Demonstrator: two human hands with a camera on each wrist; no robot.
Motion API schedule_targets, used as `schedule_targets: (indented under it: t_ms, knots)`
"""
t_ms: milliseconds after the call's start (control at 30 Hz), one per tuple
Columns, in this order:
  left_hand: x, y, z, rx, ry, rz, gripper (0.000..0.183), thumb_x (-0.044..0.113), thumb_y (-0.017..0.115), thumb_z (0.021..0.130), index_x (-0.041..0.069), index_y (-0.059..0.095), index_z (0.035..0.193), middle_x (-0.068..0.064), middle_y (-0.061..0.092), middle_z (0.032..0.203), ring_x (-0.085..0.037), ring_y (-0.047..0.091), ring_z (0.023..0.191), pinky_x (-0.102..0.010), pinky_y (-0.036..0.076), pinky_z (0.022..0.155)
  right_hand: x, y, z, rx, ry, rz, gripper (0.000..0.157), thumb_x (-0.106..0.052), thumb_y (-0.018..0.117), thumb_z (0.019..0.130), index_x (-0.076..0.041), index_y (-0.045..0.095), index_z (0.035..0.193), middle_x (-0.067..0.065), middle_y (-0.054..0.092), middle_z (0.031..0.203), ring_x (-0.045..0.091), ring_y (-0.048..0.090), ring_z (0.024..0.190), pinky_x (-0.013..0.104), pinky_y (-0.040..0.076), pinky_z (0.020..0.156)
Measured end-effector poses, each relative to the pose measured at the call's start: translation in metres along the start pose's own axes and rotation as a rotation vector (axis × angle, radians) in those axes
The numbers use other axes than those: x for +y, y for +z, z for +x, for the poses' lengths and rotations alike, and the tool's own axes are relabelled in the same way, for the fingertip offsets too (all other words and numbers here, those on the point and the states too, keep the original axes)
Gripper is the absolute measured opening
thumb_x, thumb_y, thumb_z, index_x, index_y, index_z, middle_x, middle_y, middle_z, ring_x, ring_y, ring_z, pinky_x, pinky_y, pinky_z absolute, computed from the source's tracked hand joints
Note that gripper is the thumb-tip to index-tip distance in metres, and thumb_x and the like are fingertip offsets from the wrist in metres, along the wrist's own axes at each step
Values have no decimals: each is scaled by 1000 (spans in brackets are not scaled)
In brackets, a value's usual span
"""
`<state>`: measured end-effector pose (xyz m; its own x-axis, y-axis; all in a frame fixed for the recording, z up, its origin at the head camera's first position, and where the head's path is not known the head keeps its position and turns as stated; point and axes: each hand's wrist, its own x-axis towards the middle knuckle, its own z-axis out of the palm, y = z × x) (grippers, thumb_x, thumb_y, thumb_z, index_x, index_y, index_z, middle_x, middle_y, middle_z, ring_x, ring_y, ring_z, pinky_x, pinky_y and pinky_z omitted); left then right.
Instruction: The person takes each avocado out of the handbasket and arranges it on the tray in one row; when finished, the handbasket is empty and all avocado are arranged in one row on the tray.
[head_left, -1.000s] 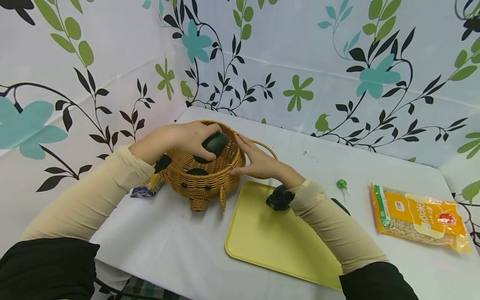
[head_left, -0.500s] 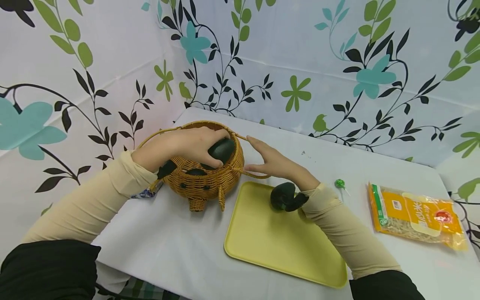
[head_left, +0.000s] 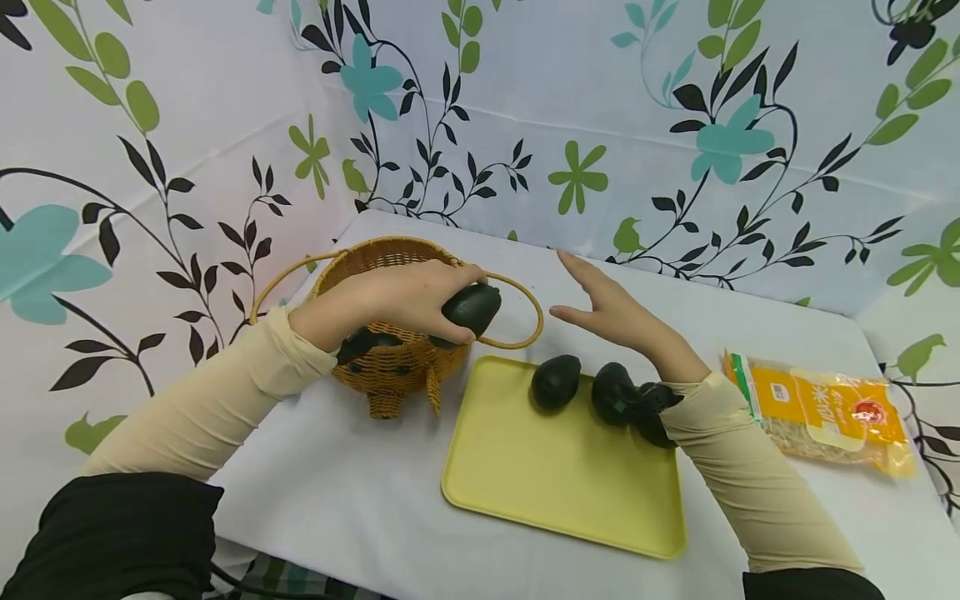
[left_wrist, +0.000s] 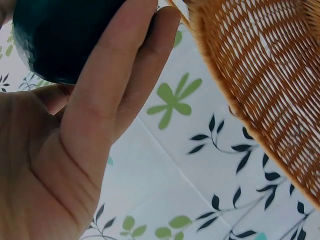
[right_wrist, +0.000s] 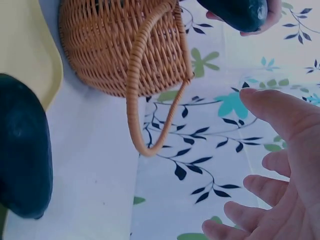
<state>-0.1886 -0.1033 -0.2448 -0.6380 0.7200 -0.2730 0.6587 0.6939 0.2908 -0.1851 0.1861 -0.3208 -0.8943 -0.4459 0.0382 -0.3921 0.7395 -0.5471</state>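
Observation:
My left hand (head_left: 408, 300) grips a dark green avocado (head_left: 474, 310) over the right rim of a wicker basket (head_left: 408, 354) with a pig's snout and ears. In the left wrist view, fingers (left_wrist: 107, 75) wrap round the avocado (left_wrist: 60, 40), beside the basket's wall (left_wrist: 260, 65). Apart from the basket, my right hand (head_left: 618, 308) is held in the air with fingers spread, holding nothing. Below it, a yellow tray (head_left: 555, 492) bears an avocado (head_left: 555, 383) and other dark green ones, partly hidden by the right wrist's black camera. The basket's inside is mostly hidden by my left hand.
One basket handle loop (head_left: 525, 292) sticks out to the right, between the basket and my right hand. An orange food packet (head_left: 832, 417) lies at the table's right end. Patterned cloth (head_left: 480, 125) hangs behind the white table.
My left hand has lifted the avocado out of the basket and moved right. My right hand has let go of the basket rim and drawn away to the right.

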Motion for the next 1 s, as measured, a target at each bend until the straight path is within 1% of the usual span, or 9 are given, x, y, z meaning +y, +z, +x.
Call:
schedule_targets:
  t_ms: [200,300,400,567,667,733,833,933,1000]
  knots:
    - [8,9,10,3,45,-18,68,47,64,82,15,38,137,-7,59,114,-19,57,95,-32,49,79,6,-5,-8,12,-2,-12,81,-35,60,92,-17,10,153,8,10,160,30,10,148,54,17,117]
    - [14,15,15,-5,54,-18,67,48,65,82,16,39,136,-6,60,111,-18,59,92,-31,50,77,7,-7,-11,12,7,-19,79,-33,60,92,-16,13,153,8,10,160,31,10,148,55,17,116]
    - [21,24,19,-7,69,-17,67,49,65,82,16,40,135,-5,61,111,-17,60,91,-30,50,77,8,-7,-14,11,10,-26,77,-32,60,92,-14,17,152,10,10,160,32,10,147,56,17,115]
    - [30,41,26,-12,105,-26,61,47,66,82,15,44,129,-3,62,106,-16,60,88,-29,50,75,11,-7,-17,7,14,-22,72,-32,60,92,-15,23,151,10,9,160,34,10,147,59,20,113]
    - [35,52,29,-10,91,2,60,48,66,83,17,43,129,-2,61,105,-15,59,86,-28,49,73,13,-7,-19,2,18,-15,69,-32,60,92,-16,27,150,10,8,160,34,10,147,59,20,113]
    - [40,60,30,-7,72,40,62,50,66,83,17,43,130,-2,61,105,-15,58,85,-29,49,72,14,-7,-20,-2,20,-12,67,-32,60,92,-16,29,149,10,8,160,35,10,147,60,21,113]
    - [49,73,31,-9,57,82,65,51,65,83,16,42,132,-4,61,106,-15,58,83,-29,48,69,17,-8,-22,3,20,-18,65,-31,60,92,-15,32,148,11,9,160,35,11,147,60,22,112]
    - [55,87,34,-16,37,93,68,52,64,83,13,41,134,-6,61,106,-15,58,80,-28,47,65,19,-8,-24,13,24,-24,63,-30,60,92,-15,33,147,11,10,160,35,13,146,60,24,111]
    - [55,97,38,-16,-1,85,68,51,63,84,11,42,135,-6,61,106,-16,58,78,-28,46,63,21,-9,-26,17,26,-22,63,-30,61,92,-15,34,147,11,10,160,36,13,146,60,24,111]
